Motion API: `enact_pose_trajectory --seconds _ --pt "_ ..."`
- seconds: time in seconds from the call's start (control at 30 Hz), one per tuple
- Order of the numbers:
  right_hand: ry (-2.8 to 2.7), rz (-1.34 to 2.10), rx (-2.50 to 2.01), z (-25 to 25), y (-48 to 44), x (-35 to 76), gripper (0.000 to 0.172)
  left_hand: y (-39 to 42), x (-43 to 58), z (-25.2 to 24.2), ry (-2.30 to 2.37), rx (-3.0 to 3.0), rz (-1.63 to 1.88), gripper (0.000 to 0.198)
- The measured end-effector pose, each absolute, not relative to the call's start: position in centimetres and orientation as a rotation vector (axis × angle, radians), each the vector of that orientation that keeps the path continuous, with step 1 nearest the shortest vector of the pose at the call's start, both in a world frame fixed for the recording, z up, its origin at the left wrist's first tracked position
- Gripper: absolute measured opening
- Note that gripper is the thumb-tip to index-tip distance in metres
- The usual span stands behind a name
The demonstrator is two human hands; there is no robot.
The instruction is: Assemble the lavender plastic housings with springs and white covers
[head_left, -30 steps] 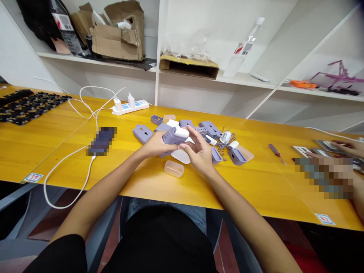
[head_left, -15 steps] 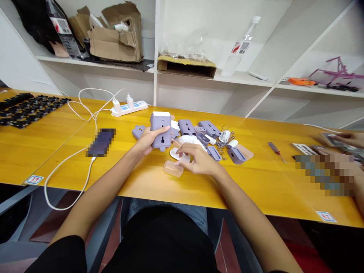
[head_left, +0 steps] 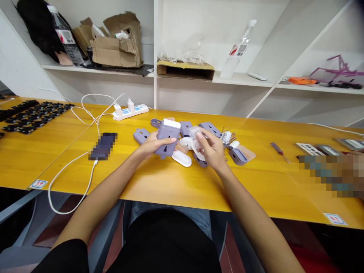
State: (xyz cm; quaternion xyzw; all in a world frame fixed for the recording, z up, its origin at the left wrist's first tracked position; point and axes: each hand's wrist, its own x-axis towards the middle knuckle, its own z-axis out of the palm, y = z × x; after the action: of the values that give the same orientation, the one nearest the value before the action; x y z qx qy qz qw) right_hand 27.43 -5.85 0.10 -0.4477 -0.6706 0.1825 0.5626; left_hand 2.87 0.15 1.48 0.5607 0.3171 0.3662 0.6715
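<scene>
My left hand (head_left: 150, 146) is closed around a purple plastic case (head_left: 167, 139) with a white top and dark keyhole-shaped slots, its thumb lying across the front. To its right, my right hand (head_left: 212, 148) pinches a clear plastic cover (head_left: 195, 131) raised above the pile. A white curved piece (head_left: 198, 149) shows just under those fingers; whether they hold it too I cannot tell. Below the case lies a white oval part (head_left: 182, 158). Around the hands are more purple housings (head_left: 209, 128), a flat purple part (head_left: 141, 135) and a purple oval-framed shell (head_left: 238, 156).
Metal springs or clips (head_left: 226, 138) lie right of the pile, then a screwdriver (head_left: 280, 151). On the left are a phone (head_left: 102, 146) on a white cable, a power strip (head_left: 131, 111) and rows of black parts (head_left: 36, 115). Another person's hands, blurred, are at far right.
My right hand has lifted the clear cover off the table and moved up and right with it. My left hand has shifted slightly right with the case, now more tilted.
</scene>
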Motion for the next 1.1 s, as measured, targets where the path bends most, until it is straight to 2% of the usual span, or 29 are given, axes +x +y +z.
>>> enact_pose_trajectory --seconds 0.13,0.23,0.37,0.57,0.77,1.1 --pt "-1.177 0.602 -0.968 -0.2 -4.7 27.9 0.052 -0.7 2.9 1.4 0.562 1.304 0.575 0.062" --pt "-1.147 0.732 -0.939 -0.5 -4.4 27.5 0.054 -1.4 3.3 1.4 0.555 1.31 0.545 0.068" --pt "-1.181 0.79 -0.953 -0.9 -4.8 26.7 0.051 -1.6 3.6 1.4 0.58 1.315 0.533 0.064" --pt "-1.311 0.729 -0.954 -1.1 -5.4 26.3 0.043 -1.5 3.6 1.4 0.64 1.35 0.583 0.066" --pt "-1.458 0.511 -0.98 -1.5 -5.5 26.2 0.044 -1.5 3.6 1.4 0.667 1.371 0.605 0.068" --pt "-1.664 0.216 -0.96 -1.3 -5.9 26.5 0.04 -1.2 3.6 1.0 0.694 1.495 0.639 0.053"
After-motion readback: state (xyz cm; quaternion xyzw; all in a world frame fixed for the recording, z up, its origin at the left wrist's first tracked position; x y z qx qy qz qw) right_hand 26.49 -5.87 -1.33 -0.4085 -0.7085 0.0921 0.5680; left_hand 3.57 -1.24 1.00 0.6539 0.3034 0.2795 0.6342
